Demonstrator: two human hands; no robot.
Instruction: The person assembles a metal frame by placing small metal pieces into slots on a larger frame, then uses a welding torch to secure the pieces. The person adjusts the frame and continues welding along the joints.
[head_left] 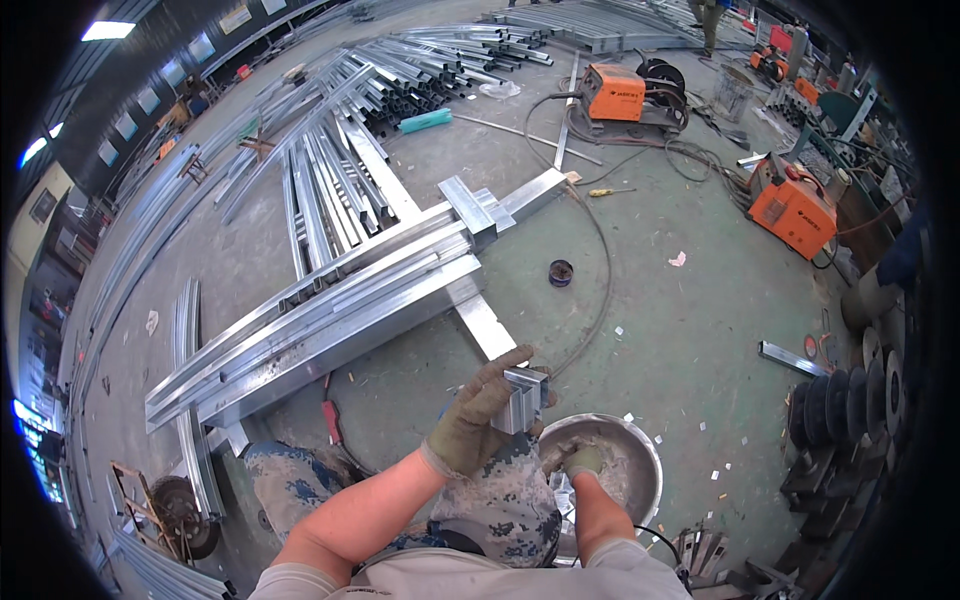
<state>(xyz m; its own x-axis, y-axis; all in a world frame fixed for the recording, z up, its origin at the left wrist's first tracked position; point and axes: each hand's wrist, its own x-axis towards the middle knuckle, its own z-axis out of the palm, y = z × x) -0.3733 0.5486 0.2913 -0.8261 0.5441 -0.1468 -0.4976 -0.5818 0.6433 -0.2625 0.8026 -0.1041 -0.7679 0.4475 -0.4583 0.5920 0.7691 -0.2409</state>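
My left hand [470, 425], in an olive work glove, grips a short silvery metal profile piece [517, 402] with ridged sides. It holds the piece above my camouflage trouser leg, in front of the end of a flat metal bar [487, 325]. My right hand [583, 461], gloved too, reaches down into a round metal basin [655, 478] on the floor. Its fingers are hidden inside. Some clear plastic [563, 495] lies beside that wrist. Across the bar, to the left, rests a bundle of long metal channels [330, 325], with a short channel piece [468, 210] on top.
Orange welding machines [613, 95] [793, 207] with cables stand on the right. A large pile of metal profiles [400, 75] fills the back. A small round tin [561, 272] and a screwdriver [610, 192] lie on the floor. Dark discs [845, 405] stand at right.
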